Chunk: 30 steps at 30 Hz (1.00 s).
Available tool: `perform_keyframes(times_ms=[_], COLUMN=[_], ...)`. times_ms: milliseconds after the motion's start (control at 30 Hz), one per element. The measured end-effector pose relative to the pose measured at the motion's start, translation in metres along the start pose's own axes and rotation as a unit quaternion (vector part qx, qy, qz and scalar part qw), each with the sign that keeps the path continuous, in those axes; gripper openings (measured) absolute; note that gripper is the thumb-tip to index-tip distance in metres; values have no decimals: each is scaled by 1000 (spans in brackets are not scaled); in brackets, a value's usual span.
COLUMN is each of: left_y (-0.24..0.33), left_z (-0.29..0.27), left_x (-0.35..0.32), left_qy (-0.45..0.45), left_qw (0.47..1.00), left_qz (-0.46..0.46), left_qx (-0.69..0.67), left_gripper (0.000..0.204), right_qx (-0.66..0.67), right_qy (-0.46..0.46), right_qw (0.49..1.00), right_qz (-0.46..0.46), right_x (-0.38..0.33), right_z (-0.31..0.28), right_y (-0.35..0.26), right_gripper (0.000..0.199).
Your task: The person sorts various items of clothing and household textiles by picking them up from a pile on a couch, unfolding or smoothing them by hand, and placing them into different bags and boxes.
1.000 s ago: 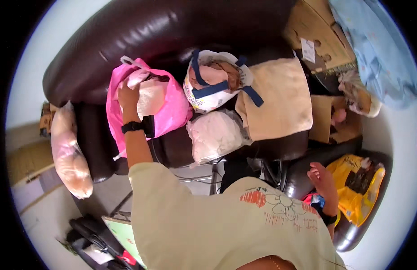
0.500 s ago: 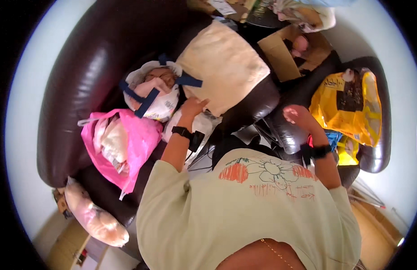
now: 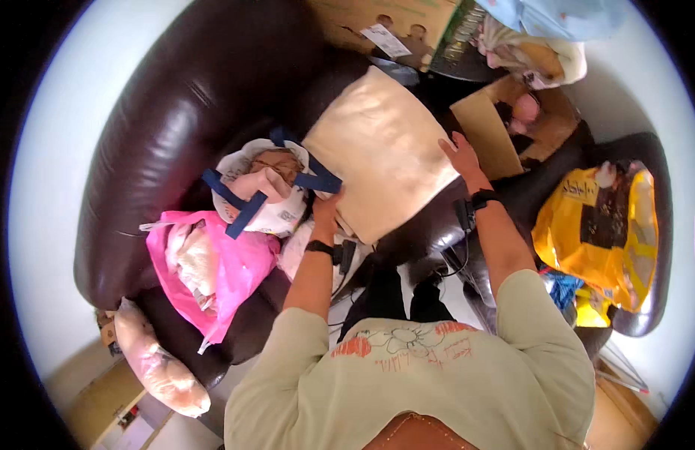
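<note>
Hidden and cut off

We cannot see our left hand's fingertips, tucked under the cream cushion; the cardboard box runs past the top edge, and the yellow bag's contents stay unreadable.

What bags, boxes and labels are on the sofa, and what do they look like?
Pink plastic bag: left on the sofa seat, crumpled, stuffed with pale things.
White bag with blue straps: beside it, round, open.
Yellow bag: right armchair, black patches.
Brown cardboard box: top, behind the sofa, with a small white label.
</note>
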<state>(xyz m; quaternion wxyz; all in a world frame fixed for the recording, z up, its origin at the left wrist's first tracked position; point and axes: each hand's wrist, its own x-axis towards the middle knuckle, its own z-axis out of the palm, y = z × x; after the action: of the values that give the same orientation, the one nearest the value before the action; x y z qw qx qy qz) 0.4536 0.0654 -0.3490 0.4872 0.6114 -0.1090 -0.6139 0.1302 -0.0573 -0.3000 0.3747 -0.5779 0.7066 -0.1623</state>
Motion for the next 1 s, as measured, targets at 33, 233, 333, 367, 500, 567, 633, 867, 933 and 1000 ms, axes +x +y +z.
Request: perform_keyframes(times_ms=[33,233,333,367,500,567,633,867,933,1000], left_y=[-1,-31,36,41,-4,-16,-34,17,-8,-9], left_z=[2,-41,55,69,100,110,117,134,114,117], left_x=[1,12,-53,-68,-86,-93,-87,-125,-108,-106], left_qy=[2,-190,-143,-142,-116,-89,-107,-216,-210,-145], left_qw=[1000,979,953,964,982,988,990,919,922,979], left_qz=[9,72,-213,-195,-140,-113,-83,-164,-181,-111], left_qx=[1,-6,-161,-110,-57,-49,-45,-286,-272,-92], left_gripper=[42,33,33,33,32,32,36,57,48,44], right_qx=[28,150,216,221,23,-148,-248,-339,-316,-274], right_qy=[-2,-185,-144,-95,0,47,138,-23,-67,-129], right_qw=[1000,970,963,969,1000,988,957,909,912,921], right_qz=[7,42,71,61,-2,-5,-63,-242,-253,-245], right_x=[13,24,-22,-32,-67,-91,-128,-210,-212,-208], right_z=[1,0,-63,-74,-97,-93,-71,17,26,22], right_y=[3,-20,-10,5,20,-12,-47,-72,-77,-82], right_gripper=[70,44,36,35,43,45,40,62,62,60])
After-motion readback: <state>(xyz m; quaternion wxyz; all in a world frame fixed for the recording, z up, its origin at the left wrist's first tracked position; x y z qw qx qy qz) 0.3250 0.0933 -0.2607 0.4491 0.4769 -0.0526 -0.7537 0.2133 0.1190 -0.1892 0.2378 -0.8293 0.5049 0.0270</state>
